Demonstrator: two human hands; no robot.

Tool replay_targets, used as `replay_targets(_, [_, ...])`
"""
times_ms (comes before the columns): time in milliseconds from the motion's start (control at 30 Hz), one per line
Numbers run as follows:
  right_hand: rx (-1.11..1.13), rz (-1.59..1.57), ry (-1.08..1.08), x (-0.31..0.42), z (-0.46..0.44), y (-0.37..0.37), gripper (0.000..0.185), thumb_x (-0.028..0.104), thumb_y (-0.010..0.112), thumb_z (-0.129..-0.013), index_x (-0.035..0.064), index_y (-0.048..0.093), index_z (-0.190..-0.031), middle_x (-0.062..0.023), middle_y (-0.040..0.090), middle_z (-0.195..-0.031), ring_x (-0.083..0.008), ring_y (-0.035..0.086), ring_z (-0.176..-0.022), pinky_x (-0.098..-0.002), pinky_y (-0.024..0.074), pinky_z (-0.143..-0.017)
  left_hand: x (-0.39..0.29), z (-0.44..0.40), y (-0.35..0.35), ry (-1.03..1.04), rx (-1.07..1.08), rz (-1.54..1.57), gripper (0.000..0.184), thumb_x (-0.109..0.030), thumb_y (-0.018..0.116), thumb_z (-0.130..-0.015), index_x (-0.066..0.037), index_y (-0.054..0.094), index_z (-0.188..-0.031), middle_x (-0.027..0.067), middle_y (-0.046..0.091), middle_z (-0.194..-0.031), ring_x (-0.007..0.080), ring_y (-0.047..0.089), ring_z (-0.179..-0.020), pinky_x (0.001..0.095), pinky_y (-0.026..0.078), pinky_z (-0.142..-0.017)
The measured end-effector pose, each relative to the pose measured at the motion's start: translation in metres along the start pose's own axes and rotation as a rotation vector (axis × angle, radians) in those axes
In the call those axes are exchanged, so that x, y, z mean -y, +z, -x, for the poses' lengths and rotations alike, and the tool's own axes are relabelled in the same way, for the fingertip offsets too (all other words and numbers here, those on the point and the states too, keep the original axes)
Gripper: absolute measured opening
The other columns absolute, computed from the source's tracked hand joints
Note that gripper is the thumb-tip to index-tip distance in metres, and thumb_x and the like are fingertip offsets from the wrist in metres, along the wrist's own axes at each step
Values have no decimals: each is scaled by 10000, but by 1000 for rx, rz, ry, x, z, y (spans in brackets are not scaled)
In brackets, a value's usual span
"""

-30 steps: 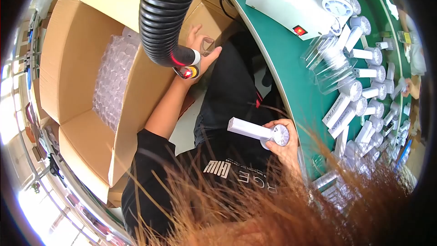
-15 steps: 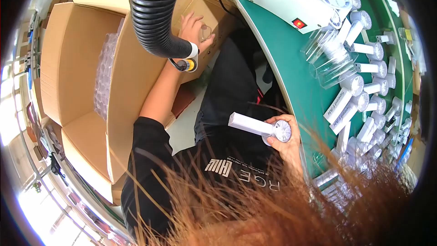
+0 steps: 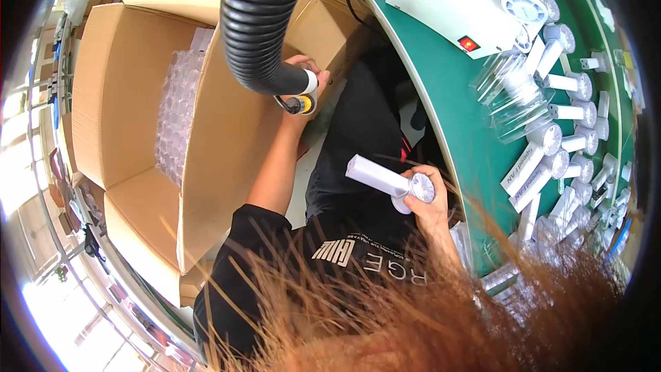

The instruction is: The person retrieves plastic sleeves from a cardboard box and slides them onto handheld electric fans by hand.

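My right hand (image 3: 428, 201) is closed around the round head of a white handheld fan (image 3: 379, 176), whose handle points up and to the left over my lap. Beside the cardboard box, my left hand (image 3: 307, 63) is largely behind the end of a black corrugated hose (image 3: 258, 34). Its visible fingers are bent inward, and what lies between them is hidden. At the hose's tip is a white collar with a small yellow-banded fitting (image 3: 301, 104).
An open cardboard box (image 3: 224, 145) with bubble wrap (image 3: 180, 114) stands at left. On the green table (image 3: 430, 48) are a white machine (image 3: 451, 10) with a red switch, clear plastic pieces (image 3: 509, 89) and several white fans (image 3: 530, 172).
My left hand has gone from spread fingers around a small clear item to bent fingers behind the hose. The fan stays in my right hand. The view has shifted slightly.
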State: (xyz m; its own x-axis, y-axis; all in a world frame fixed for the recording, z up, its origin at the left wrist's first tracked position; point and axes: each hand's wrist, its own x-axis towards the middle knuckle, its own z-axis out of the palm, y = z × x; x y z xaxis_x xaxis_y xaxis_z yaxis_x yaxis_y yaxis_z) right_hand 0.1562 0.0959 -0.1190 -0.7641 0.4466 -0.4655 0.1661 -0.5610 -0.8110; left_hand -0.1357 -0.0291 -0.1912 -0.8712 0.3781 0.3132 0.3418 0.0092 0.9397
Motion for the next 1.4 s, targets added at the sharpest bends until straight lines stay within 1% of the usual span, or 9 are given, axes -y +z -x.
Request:
replay_targets(267, [-38, -136, 14, -13, -10, -1, 566, 132, 827, -677, 49, 523, -1148, -79, 612, -1059, -169, 604, -969, -296, 474, -874, -34, 4, 14, 37, 27, -1, 376, 37, 739, -756, -47, 520, -1051, 17, 548, -819, 103, 536, -738, 244, 456, -681])
replay_targets(567, [19, -302, 159, -19, -31, 0, 453, 195, 710, -845, 63, 508, -1229, -88, 587, -1065, -200, 599, -995, -333, 494, -889, -33, 7, 0, -202, 122, 162, 438, 24, 633, -844, -65, 462, -1238, 66, 594, -959, 138, 593, -843, 259, 499, -741])
replay_targets(633, [85, -503, 283, -25, -55, 18, 328, 193, 645, -902, 75, 529, -1185, -103, 599, -1064, -232, 619, -977, -449, 545, -833, -37, 8, -11, -450, 88, 203, 424, -4, 644, -848, -53, 499, -1243, 104, 622, -1116, 178, 609, -975, 311, 513, -793])
replay_targets(800, [146, -711, 445, -27, -89, 87, 385, 309, 646, -908, 96, 510, -1198, -79, 610, -1069, -229, 623, -985, -482, 567, -806, -65, 25, -53, -356, 203, 225, 528, 33, 577, -829, 65, 421, -1332, 161, 478, -1389, 230, 469, -1263, 373, 360, -1080])
replay_targets(933, [169, -626, 449, -7, -102, 116, 442, 217, 719, -851, 74, 494, -1204, -100, 598, -1101, -248, 628, -988, -457, 582, -771, -71, 33, -67, -371, 87, 294, 593, -106, 700, -784, 59, 449, -1295, 148, 559, -1221, 248, 518, -1158, 377, 357, -1024])
replay_targets(1000, [167, -330, 158, -23, -110, 120, 468, 168, 752, -816, 57, 493, -1190, -97, 586, -1106, -223, 627, -958, -402, 568, -791, -67, 35, -66, -408, 84, 281, 584, -113, 669, -809, 63, 419, -1306, 159, 550, -1218, 244, 524, -1141, 411, 385, -1033])
replay_targets(1167, [190, 743, -1126, 5, -122, 96, 492, 56, 731, -653, 69, 531, -1102, -124, 525, -1089, -334, 483, -1091, -416, 435, -909, -38, 35, -67, -415, 55, 452, 562, -114, 576, -875, 15, 355, -1375, 166, 505, -1295, 280, 530, -1188, 413, 449, -993])
replay_targets(1267, [138, 890, -1227, 10, -126, 94, 481, 45, 712, -645, 64, 534, -1092, -117, 531, -1076, -316, 498, -1079, -422, 435, -913, -39, 35, -67, -544, 69, 560, 530, -115, 571, -880, -5, 383, -1364, 161, 514, -1267, 268, 538, -1161, 411, 470, -958])
replay_targets(1400, [245, 181, -240, 1, -96, 70, 501, 162, 782, -737, 50, 539, -1161, -100, 620, -1066, -211, 602, -1006, -332, 491, -870, -62, 43, -63, -680, 40, 95, 537, -60, 627, -838, -3, 422, -1331, 132, 567, -1205, 234, 575, -1099, 434, 537, -883])
